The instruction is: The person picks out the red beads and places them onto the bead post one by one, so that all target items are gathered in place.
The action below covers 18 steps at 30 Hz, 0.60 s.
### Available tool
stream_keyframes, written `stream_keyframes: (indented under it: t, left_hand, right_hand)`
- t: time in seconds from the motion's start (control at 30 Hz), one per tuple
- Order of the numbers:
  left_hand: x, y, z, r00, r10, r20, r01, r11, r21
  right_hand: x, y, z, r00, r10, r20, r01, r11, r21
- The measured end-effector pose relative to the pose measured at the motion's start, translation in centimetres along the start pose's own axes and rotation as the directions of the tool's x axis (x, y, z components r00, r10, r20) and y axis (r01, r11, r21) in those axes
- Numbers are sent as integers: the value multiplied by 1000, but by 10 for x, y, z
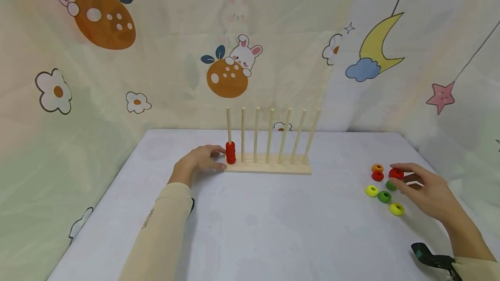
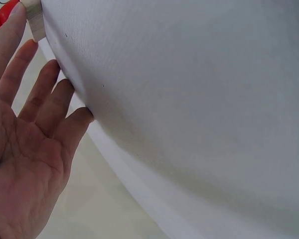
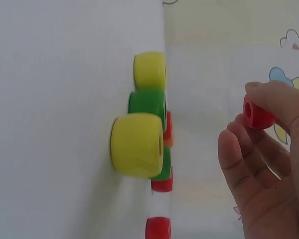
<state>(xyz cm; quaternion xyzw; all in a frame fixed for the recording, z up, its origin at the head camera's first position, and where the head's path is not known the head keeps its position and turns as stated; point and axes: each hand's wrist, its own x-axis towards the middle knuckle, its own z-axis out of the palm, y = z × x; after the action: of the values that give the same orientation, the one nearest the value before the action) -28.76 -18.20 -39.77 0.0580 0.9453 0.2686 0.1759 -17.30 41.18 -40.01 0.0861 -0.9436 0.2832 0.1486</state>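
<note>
Right hand [image 1: 432,190] pinches a round red bead [image 1: 396,174]; we're likely at pickup, next threading the leftmost pale wooden peg [image 1: 229,127].

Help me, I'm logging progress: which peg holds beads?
The leftmost peg, at the end beside the left hand: red beads are stacked on it, while the other six pegs stand bare.

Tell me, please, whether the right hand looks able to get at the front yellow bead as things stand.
Probably yes: the front yellow bead lies on the table close to the right hand, uncovered. That hand holds a red bead, though, which may need putting down first.
</note>
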Motion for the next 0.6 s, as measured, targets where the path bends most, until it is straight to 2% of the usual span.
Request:
stream_keyframes:
  t: [0.27,0.6]
  left_hand:
    - [-1,2,-1,1000,8,0,-8,1000,0]
    - [0,2,0,1000,-10,-2,10,1000,-5]
  right_hand:
    - [9,-12,6,998,-62,-19,62,998,16]
    - [24,-31,18,996,-84,-9,85,996,39]
